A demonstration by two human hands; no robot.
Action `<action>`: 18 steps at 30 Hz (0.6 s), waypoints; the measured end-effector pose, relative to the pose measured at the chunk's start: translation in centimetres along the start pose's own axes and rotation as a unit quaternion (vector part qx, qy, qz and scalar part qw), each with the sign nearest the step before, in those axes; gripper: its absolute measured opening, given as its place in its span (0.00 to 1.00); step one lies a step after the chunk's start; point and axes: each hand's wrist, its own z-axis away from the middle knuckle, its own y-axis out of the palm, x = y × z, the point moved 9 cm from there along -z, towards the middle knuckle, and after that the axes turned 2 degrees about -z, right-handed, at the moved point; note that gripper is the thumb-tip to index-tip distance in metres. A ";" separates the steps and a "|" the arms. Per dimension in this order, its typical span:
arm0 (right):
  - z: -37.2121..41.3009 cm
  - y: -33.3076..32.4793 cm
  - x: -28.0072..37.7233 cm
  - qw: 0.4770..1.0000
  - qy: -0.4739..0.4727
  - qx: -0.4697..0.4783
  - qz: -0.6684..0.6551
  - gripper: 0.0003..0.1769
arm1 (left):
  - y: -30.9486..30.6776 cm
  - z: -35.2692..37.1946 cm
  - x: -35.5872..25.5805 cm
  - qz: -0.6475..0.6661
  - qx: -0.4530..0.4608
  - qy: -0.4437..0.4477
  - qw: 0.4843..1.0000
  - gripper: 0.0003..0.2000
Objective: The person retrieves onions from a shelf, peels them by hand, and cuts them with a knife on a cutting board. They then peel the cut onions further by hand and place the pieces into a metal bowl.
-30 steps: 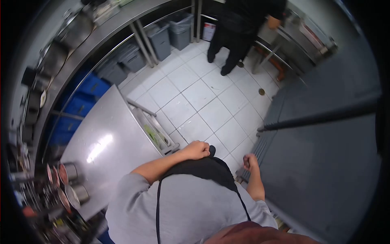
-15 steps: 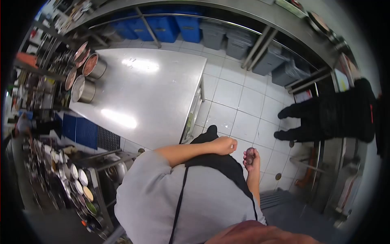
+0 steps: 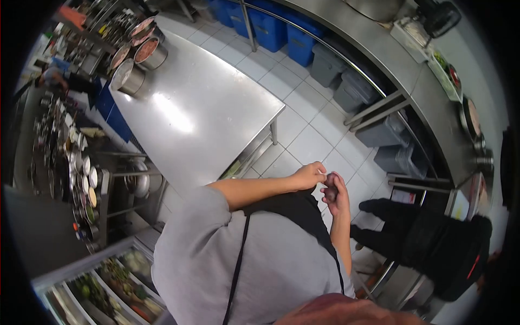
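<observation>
My right hand [image 3: 339, 197] is cupped, palm up, around two small dark purple round bulbs that look like red onions [image 3: 331, 193]. My left hand [image 3: 309, 176] reaches across from the left, its fingers curled and pinched together. Its fingertips are right at the upper red onion; what they pinch is too small to make out. Both hands are held in front of my black apron [image 3: 284, 208], above the tiled floor.
A steel table [image 3: 211, 97] lies ahead-left, with metal pots [image 3: 129, 78] at its far end. Blue bins [image 3: 269, 31] and grey bins [image 3: 355, 89] sit under a long counter [image 3: 401, 65]. A person in black [image 3: 428, 241] stands at right. Trays of vegetables [image 3: 108, 287] are at lower left.
My left hand has come over to the right hand and reached the red onions. The view has turned, bringing the vegetable trays in at lower left.
</observation>
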 end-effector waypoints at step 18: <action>-15.9 16.9 17.9 0.878 0.017 0.321 0.354 0.42 | -10.6 -11.4 -7.0 0.512 -0.202 -0.008 0.834 0.24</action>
